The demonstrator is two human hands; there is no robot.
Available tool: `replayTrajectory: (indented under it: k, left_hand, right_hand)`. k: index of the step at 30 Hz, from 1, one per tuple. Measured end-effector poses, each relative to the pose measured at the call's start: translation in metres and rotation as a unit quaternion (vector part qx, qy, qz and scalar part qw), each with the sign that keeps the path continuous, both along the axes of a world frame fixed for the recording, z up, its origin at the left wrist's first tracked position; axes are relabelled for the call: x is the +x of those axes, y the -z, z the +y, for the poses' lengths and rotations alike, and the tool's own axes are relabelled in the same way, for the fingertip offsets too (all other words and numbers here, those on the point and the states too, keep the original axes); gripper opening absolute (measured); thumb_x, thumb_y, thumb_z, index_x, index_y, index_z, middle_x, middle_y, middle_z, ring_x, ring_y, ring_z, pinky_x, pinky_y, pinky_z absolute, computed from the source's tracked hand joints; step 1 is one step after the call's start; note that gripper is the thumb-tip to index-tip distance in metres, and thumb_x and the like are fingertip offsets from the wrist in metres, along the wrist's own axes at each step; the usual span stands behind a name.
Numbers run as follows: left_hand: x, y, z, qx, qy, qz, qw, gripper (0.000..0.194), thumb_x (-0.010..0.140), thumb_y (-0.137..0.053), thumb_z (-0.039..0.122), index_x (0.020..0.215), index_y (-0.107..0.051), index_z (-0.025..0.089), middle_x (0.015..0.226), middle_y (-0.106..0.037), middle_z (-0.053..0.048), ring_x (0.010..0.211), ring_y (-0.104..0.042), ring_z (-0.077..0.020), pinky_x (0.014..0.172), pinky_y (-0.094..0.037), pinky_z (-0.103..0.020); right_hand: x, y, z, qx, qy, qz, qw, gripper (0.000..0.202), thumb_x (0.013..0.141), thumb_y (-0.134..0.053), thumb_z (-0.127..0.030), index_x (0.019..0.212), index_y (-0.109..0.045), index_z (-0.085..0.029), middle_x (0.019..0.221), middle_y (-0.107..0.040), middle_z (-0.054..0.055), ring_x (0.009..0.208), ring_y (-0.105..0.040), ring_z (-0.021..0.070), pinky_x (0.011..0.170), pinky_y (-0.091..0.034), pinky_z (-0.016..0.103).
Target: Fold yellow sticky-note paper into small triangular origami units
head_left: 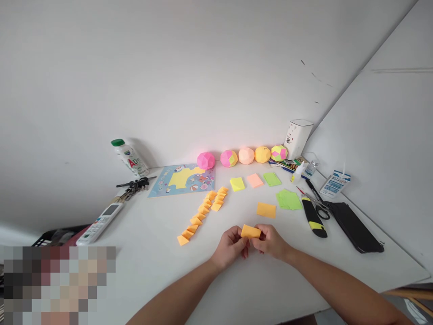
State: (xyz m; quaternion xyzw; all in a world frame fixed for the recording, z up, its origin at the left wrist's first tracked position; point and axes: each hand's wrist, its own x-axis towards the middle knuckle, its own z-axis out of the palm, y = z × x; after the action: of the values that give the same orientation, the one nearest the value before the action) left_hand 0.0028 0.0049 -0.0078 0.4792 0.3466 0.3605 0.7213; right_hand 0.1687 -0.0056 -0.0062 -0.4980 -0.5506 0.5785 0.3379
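Note:
An orange paper piece is held up near the front of the white table, its left end in my left hand and its right end in my right hand. Fingers of both hands are closed on it, thumbs toward me. Just beyond lies a flat orange sheet. To the left runs a long row of folded orange paper units, with a shorter row beside it. Yellow, peach and green sticky notes lie farther back, and more green notes spread to the right.
Several faceted paper balls line the wall. On the right are a utility knife, scissors, a black pouch and a glue bottle. Leftward stand a bottle, keys, a remote and a blue printed sheet.

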Motion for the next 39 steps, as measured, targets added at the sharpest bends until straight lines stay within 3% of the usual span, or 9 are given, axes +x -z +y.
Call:
replayTrajectory:
  k: [6,9,13,16,26,30,32,35,39]
  left_hand:
    - [-0.0036,0.0053,0.0028,-0.026,-0.059,-0.061,0.996,0.021,0.073,-0.059,0.027,0.067,-0.043,0.017,0.054,-0.058,0.003,0.038,-0.05,-0.0087,0.039,-0.038,-0.021]
    - [-0.0047,0.0047,0.0053,-0.03,-0.078,-0.096,0.992,0.019,0.078,-0.055,0.03,0.071,-0.043,0.018,0.06,-0.059,0.002,0.042,-0.052,-0.0095,0.04,-0.04,-0.022]
    - [-0.0029,0.0011,0.005,-0.013,-0.023,-0.058,0.998,0.024,0.077,-0.059,0.037,0.082,-0.047,0.017,0.062,-0.059,0.001,0.048,-0.054,-0.0111,0.045,-0.044,-0.024]
    - [-0.0009,0.001,0.0026,0.001,0.007,-0.006,1.0,0.03,0.073,-0.064,0.041,0.073,-0.047,0.015,0.059,-0.057,0.001,0.046,-0.052,-0.0089,0.046,-0.042,-0.023]
    - [-0.001,0.0007,0.0042,-0.019,-0.046,-0.044,0.998,0.033,0.072,-0.064,0.041,0.068,-0.043,0.017,0.059,-0.057,0.003,0.041,-0.048,-0.0069,0.042,-0.04,-0.021]
    - [-0.0001,0.0029,0.0065,-0.021,-0.052,-0.045,0.997,0.033,0.073,-0.064,0.041,0.068,-0.043,0.017,0.059,-0.057,0.003,0.041,-0.049,-0.0069,0.041,-0.041,-0.021]
    - [0.0004,0.0037,0.0067,-0.02,-0.04,-0.039,0.998,0.034,0.071,-0.065,0.043,0.069,-0.044,0.016,0.059,-0.057,0.003,0.042,-0.05,-0.0074,0.042,-0.042,-0.022]
    - [0.0003,0.0027,0.0062,-0.019,-0.022,-0.036,0.999,0.034,0.073,-0.063,0.045,0.075,-0.046,0.015,0.062,-0.057,0.002,0.043,-0.053,-0.0084,0.042,-0.043,-0.022]
    - [-0.0017,-0.0017,0.006,-0.026,-0.02,-0.06,0.998,0.037,0.077,-0.056,0.049,0.093,-0.047,0.016,0.067,-0.057,0.001,0.045,-0.056,-0.0108,0.041,-0.044,-0.024]
  right_hand:
    - [0.0048,0.0004,0.0043,-0.018,0.008,0.012,1.0,0.007,0.068,-0.053,-0.017,0.068,-0.046,-0.017,0.051,-0.042,-0.008,0.041,-0.038,0.0057,0.039,-0.037,0.019]
    - [0.0059,0.0014,0.0054,-0.015,0.011,0.018,1.0,0.007,0.068,-0.052,-0.017,0.068,-0.046,-0.017,0.052,-0.042,-0.007,0.041,-0.039,0.0059,0.039,-0.037,0.019]
    - [0.0037,0.0003,0.0035,-0.012,0.007,0.012,1.0,0.008,0.068,-0.054,-0.018,0.07,-0.047,-0.017,0.053,-0.043,-0.007,0.043,-0.038,0.0059,0.04,-0.037,0.019]
    - [0.0021,-0.001,0.0026,-0.011,0.002,0.013,1.0,0.009,0.067,-0.056,-0.018,0.068,-0.047,-0.017,0.051,-0.041,-0.008,0.044,-0.037,0.006,0.04,-0.036,0.018]
    - [0.0062,-0.0037,0.0055,0.015,0.013,0.069,0.997,0.012,0.074,-0.051,-0.021,0.065,-0.044,-0.018,0.045,-0.044,-0.008,0.04,-0.041,0.0074,0.041,-0.036,0.02]
    - [0.0045,-0.0049,0.0039,0.035,0.013,0.088,0.995,0.016,0.08,-0.053,-0.033,0.084,-0.048,-0.018,0.058,-0.051,-0.005,0.044,-0.046,0.0078,0.042,-0.038,0.02]
    - [0.0036,-0.0039,0.0039,0.04,0.012,0.076,0.996,0.025,0.08,-0.055,-0.04,0.09,-0.05,-0.018,0.062,-0.051,-0.005,0.044,-0.047,0.0076,0.042,-0.039,0.021]
    - [0.0031,-0.0016,0.0043,0.06,0.016,0.03,0.998,0.031,0.081,-0.053,-0.046,0.08,-0.056,-0.015,0.058,-0.049,-0.004,0.044,-0.046,0.0079,0.043,-0.04,0.022]
    - [0.0039,-0.0005,0.0046,0.149,0.028,-0.025,0.988,0.03,0.084,-0.051,-0.043,0.088,-0.065,-0.016,0.067,-0.053,0.0,0.048,-0.047,0.0088,0.046,-0.042,0.023]
